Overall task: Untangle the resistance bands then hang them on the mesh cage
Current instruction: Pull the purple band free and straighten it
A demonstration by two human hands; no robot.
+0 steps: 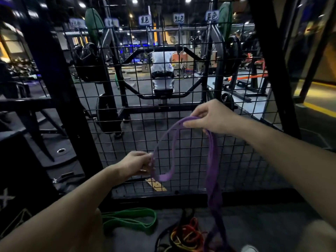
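Gym equipment and a seated person are showing through the mesh cage, which is standing directly ahead with metal hooks hanging near its top under small labelled tags. Those tags probably mark one hook per band, which would explain why the bands need separating first.

Both hands are working a purple resistance band in front of the mesh. Up high, the right hand is gripping the top of the band, with its fingers curled over the strap, so that the rest is hanging freely and any twist can drop out. Below it, the left hand is pinching one loop between thumb and fingers and drawing it sideways, apparently to open the loop out and see how it crosses. The long tail is trailing down to the floor, where its lower end is running into a knot of red, yellow and black bands; whether it is caught there I cannot tell.

A green band is lying by itself on the floor, near the base of the cage, apparently free of the pile but not yet hung.
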